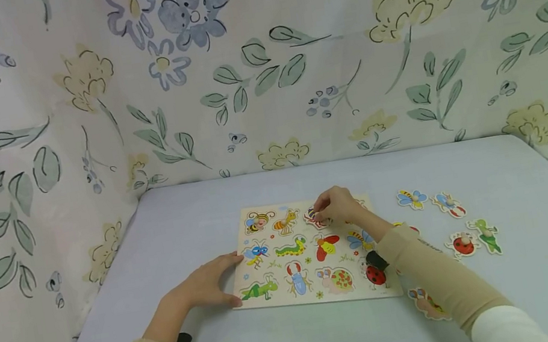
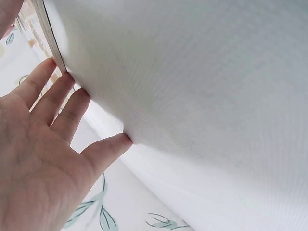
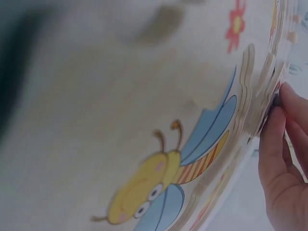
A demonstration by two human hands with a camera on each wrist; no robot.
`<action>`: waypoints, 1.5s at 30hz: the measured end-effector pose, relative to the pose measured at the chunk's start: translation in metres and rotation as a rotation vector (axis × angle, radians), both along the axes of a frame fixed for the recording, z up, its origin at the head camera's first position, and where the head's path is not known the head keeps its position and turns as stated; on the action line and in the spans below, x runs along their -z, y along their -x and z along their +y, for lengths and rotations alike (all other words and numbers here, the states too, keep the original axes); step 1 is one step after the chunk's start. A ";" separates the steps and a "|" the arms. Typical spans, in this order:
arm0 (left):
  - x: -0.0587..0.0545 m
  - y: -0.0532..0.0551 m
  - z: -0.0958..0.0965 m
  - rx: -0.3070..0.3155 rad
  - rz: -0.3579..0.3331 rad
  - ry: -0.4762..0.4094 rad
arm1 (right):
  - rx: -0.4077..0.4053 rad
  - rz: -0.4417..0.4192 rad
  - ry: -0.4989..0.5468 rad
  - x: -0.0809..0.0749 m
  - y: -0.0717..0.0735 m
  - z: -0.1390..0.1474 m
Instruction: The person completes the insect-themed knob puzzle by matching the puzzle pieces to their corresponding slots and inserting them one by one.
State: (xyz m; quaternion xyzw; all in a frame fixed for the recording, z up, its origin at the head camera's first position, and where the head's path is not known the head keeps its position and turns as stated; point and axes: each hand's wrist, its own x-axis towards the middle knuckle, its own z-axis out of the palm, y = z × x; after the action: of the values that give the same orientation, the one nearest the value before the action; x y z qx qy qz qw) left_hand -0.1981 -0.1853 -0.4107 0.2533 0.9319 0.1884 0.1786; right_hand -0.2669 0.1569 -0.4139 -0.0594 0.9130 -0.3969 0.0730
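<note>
A wooden insect puzzle board (image 1: 302, 256) lies flat on the table, its slots printed with bugs. My right hand (image 1: 337, 205) is over the top row and pinches the small knob of a red and dark spider piece (image 1: 315, 218) at its slot. In the right wrist view, thumb and fingertips (image 3: 274, 120) close on the knob close over the board. My left hand (image 1: 208, 283) lies at the board's left edge, fingers spread, fingertips right at the edge and thumb by the near left corner.
Loose pieces lie right of the board: a dragonfly (image 1: 412, 199), a blue beetle (image 1: 448, 205), a ladybug (image 1: 463, 245), a green grasshopper (image 1: 488, 236) and a snail-like piece (image 1: 428, 304) partly under the right forearm. A floral curtain (image 1: 257, 76) hangs behind the white table (image 1: 192, 204).
</note>
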 end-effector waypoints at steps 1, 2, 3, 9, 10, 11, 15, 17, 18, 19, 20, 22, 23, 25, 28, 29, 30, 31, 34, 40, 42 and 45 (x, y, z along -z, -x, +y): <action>0.000 0.000 0.000 0.000 0.000 0.002 | -0.001 0.000 0.000 0.000 0.000 -0.001; 0.000 0.000 0.000 -0.001 0.000 0.005 | -0.001 0.002 -0.001 0.000 -0.001 -0.001; 0.000 -0.001 0.000 -0.001 0.000 0.007 | -0.002 0.006 -0.002 0.000 -0.001 -0.002; 0.000 -0.001 0.000 -0.005 -0.004 0.005 | 0.005 0.009 -0.019 -0.003 -0.002 -0.003; 0.000 -0.001 0.000 -0.007 -0.005 0.004 | 0.009 0.008 -0.022 -0.004 -0.002 -0.003; 0.000 -0.001 0.000 -0.007 -0.005 0.004 | 0.011 0.008 -0.024 -0.004 -0.002 -0.003; 0.001 0.000 0.000 -0.013 -0.006 0.007 | 0.018 0.012 -0.031 -0.004 -0.001 -0.003; 0.001 0.000 0.000 -0.014 -0.007 0.009 | 0.021 0.007 -0.037 -0.004 0.000 -0.003; 0.001 0.000 -0.001 -0.013 -0.006 0.009 | 0.023 0.003 -0.041 -0.005 0.001 -0.003; 0.001 0.000 -0.001 -0.011 -0.005 0.009 | 0.028 -0.003 -0.044 -0.005 0.001 -0.003; 0.001 0.000 -0.001 -0.008 -0.002 0.010 | 0.030 -0.009 -0.047 -0.005 0.002 -0.003; 0.002 0.000 -0.001 -0.003 0.001 0.009 | 0.032 -0.021 -0.051 -0.005 0.002 -0.004; 0.002 0.000 -0.001 -0.001 0.002 0.007 | 0.033 -0.025 -0.053 -0.004 0.003 -0.004; 0.002 0.000 -0.001 0.001 0.004 0.006 | 0.036 -0.034 -0.054 -0.004 0.003 -0.004; 0.001 0.000 -0.001 -0.003 -0.001 0.004 | 0.035 -0.043 -0.062 -0.004 0.004 -0.005; 0.001 0.000 -0.001 -0.004 -0.001 0.004 | 0.032 -0.044 -0.065 -0.004 0.004 -0.005; 0.001 0.000 -0.001 -0.005 -0.001 0.005 | 0.032 -0.047 -0.068 -0.004 0.004 -0.005; 0.001 0.000 -0.001 -0.006 -0.001 0.007 | 0.032 -0.049 -0.071 -0.004 0.004 -0.005; 0.002 0.000 0.000 -0.005 0.003 0.009 | 0.030 -0.051 -0.076 -0.005 0.003 -0.005; 0.002 0.000 0.000 -0.002 0.006 0.014 | 0.036 -0.039 -0.085 -0.006 0.002 -0.005; 0.002 0.000 0.000 -0.002 0.006 0.013 | 0.040 -0.039 -0.085 -0.006 0.002 -0.005; 0.002 0.001 -0.001 0.000 0.009 0.013 | 0.051 -0.045 -0.085 -0.005 0.002 -0.005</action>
State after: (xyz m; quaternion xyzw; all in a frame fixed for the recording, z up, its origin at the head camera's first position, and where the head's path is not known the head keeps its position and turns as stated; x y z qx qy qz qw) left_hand -0.1987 -0.1860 -0.4126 0.2528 0.9339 0.1811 0.1762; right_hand -0.2687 0.1517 -0.4085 -0.0241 0.9284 -0.3608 0.0859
